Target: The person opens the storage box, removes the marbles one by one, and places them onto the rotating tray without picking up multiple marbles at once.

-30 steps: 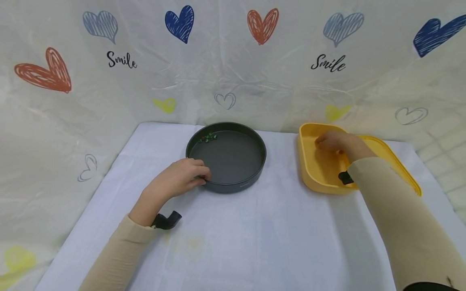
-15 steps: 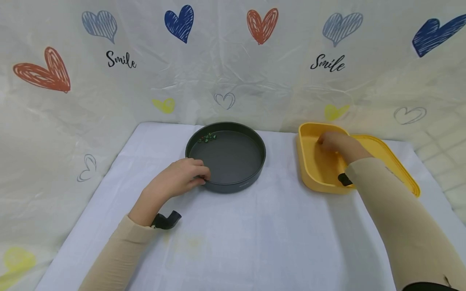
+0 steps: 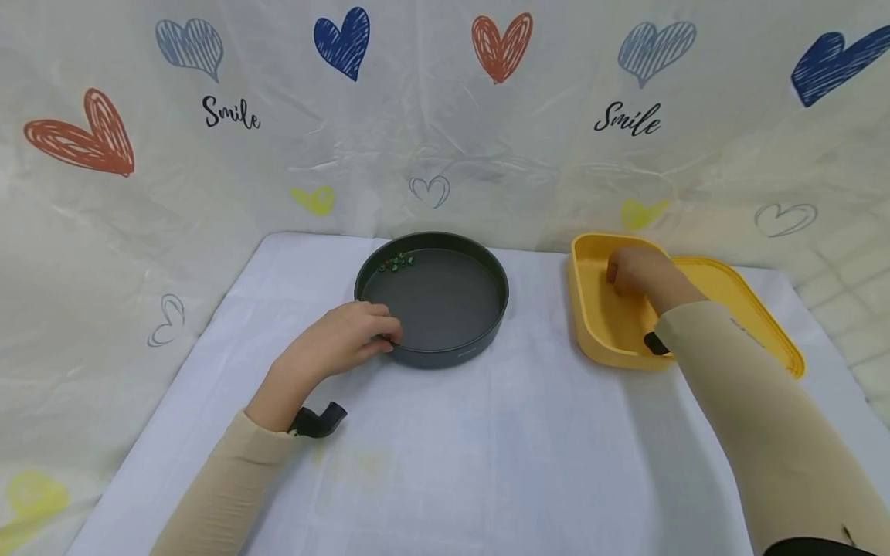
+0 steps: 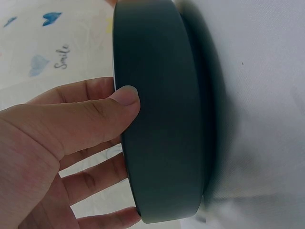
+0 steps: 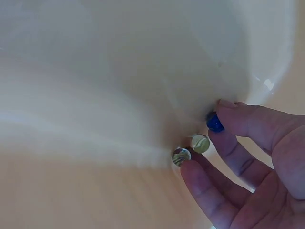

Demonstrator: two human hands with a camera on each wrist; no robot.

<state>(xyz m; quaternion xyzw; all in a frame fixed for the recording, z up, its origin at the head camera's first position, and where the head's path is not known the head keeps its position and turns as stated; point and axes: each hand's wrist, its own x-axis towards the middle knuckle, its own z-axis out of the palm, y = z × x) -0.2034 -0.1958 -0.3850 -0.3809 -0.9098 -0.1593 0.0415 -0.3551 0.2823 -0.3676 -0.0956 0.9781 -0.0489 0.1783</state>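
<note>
My left hand (image 3: 348, 336) grips the near-left rim of a round dark pan (image 3: 445, 309). In the left wrist view the thumb lies on the pan's outer wall (image 4: 159, 157) and the fingers reach over the rim. Small green marbles (image 3: 396, 264) cluster inside the pan at its far left. My right hand (image 3: 643, 274) is down inside a yellow tub (image 3: 582, 324). In the right wrist view it pinches a blue marble (image 5: 214, 122) between thumb and a finger. Two clear marbles (image 5: 200, 143) sit beside it, one touching another fingertip.
A yellow lid (image 3: 751, 309) lies to the right of the tub, partly under the right forearm. White cloth (image 3: 487, 463) covers the table. A curtain printed with hearts (image 3: 528, 154) hangs behind the pan and tub.
Inside the tub my right hand has shifted slightly to the right and its fingers have drawn in. The left hand, the pan and the marbles in it stay in place.
</note>
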